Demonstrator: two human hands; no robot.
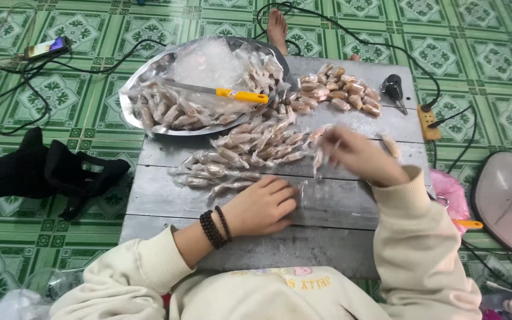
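Grey table [339, 204] | one tray [127, 112] | one knife [220, 92] | left hand [262, 207] flat, open | right hand [357, 155] pinching one wrapper [317, 159]

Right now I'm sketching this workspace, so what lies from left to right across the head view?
Phone → black bag → metal tray → yellow-handled knife → right hand → keys → power strip → pink fan.

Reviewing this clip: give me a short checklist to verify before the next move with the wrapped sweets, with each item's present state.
1. Left hand flat on the grey metal table: ok.
2. Right hand grip on a clear-wrapped sweet: cannot tell, blurred.
3. Loose pile of clear-wrapped sweets near both hands: ok.
4. Yellow-handled knife lying on the round metal tray, away from hands: ok.
5. Wrapper sealed: cannot tell.
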